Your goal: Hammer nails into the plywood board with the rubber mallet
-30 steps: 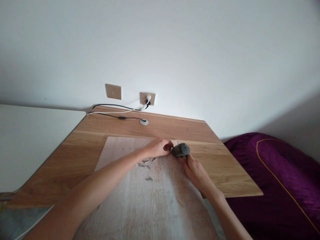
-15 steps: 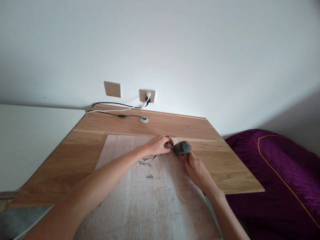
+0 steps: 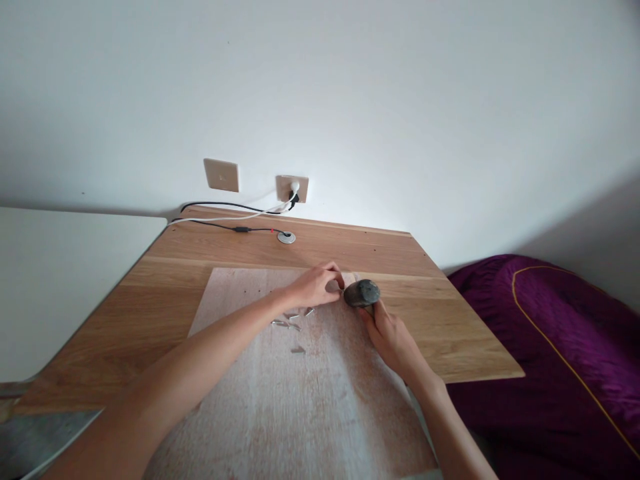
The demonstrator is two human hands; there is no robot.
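A pale plywood board (image 3: 310, 400) lies on a wooden desk (image 3: 165, 293). My right hand (image 3: 390, 337) is wrapped round the handle of a hammer whose dark head (image 3: 362, 293) rests low at the board's far right corner. My left hand (image 3: 316, 287) is pinched shut just left of the hammer head, probably on a small nail, which is too small to see clearly. Several loose nails (image 3: 290, 323) lie on the board just beneath my left forearm.
A wall socket (image 3: 291, 189) with plugged cables (image 3: 235, 217) and a blank wall plate (image 3: 221, 175) sit behind the desk. A round metal grommet (image 3: 287, 237) is in the desk's back edge. A white surface (image 3: 60, 273) adjoins on the left; a purple bedcover (image 3: 560, 347) lies right.
The view has shifted slightly. Both hands and the hammer head stay at the board's far right corner, with only small movement.
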